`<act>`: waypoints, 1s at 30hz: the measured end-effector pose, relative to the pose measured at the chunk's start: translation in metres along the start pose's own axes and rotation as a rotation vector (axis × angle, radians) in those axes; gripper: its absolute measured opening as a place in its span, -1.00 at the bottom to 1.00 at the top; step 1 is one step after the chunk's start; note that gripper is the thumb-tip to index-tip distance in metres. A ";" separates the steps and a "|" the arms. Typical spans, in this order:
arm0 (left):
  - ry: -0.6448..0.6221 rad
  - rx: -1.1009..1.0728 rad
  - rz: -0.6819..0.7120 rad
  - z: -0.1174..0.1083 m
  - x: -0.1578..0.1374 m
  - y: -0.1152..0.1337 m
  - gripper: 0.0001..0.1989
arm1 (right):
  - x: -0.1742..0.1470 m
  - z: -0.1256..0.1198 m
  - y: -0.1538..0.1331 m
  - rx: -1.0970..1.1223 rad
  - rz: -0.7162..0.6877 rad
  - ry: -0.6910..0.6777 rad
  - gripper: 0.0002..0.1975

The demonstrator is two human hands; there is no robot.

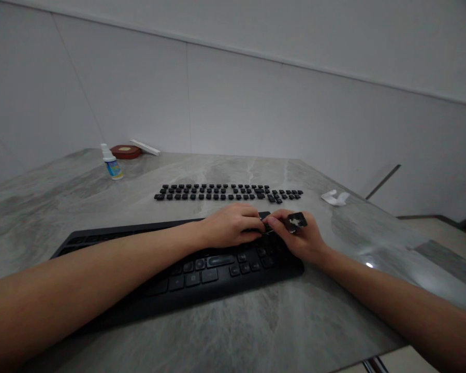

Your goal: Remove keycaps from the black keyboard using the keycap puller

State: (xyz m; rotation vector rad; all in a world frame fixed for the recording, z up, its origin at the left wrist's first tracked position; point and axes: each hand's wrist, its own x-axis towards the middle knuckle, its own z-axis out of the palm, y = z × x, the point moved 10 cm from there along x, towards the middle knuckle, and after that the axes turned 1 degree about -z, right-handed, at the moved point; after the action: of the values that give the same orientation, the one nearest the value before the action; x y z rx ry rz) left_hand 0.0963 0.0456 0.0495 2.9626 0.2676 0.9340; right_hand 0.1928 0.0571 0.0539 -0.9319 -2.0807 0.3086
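A black keyboard (202, 298) lies at a slant on the grey marbled table, partly covered by my forearms. Over its upper right part, my left hand (233, 225) is closed, fingers curled and pressed together at the keys; what its fingertips hold, if anything, is hidden. Just right of it, my right hand (308, 242) grips a small tool with a dark, blocky end (297, 221) marked by a pale worn patch. The tool's thin tip points down to the keyboard beside my left fingertips. Beyond the keyboard, loose black keycaps (208, 197) are laid out in rows.
A white spray bottle (113, 167) with a blue and yellow label stands at the back left. Behind it are a reddish-brown case (126, 152) and a white strip (145, 147). Crumpled white tissue (334, 198) lies near the right edge. A wall borders the table's back.
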 end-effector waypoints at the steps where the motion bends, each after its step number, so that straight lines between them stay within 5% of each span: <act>1: 0.002 0.019 -0.016 -0.001 0.000 -0.001 -0.83 | 0.000 0.000 -0.001 0.001 0.000 0.005 -0.82; 12: -0.032 0.165 0.012 0.003 0.004 0.006 -0.91 | -0.001 0.004 0.016 0.102 0.145 0.049 -0.77; 21: -0.072 0.059 -0.027 0.005 0.003 0.001 -0.93 | 0.005 -0.006 -0.002 0.073 0.023 0.051 -0.85; 27: -0.021 -0.042 -0.118 -0.002 0.001 -0.005 -0.61 | 0.004 -0.022 0.000 0.035 0.000 0.155 -0.86; 30: 0.029 -0.089 -0.158 -0.005 -0.001 -0.010 -0.66 | 0.005 -0.022 -0.002 -0.006 -0.029 0.125 -0.86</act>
State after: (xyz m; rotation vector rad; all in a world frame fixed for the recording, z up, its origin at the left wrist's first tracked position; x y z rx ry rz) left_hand 0.0909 0.0553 0.0521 2.8012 0.4419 0.9432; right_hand 0.2070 0.0574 0.0720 -0.9012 -1.9797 0.2230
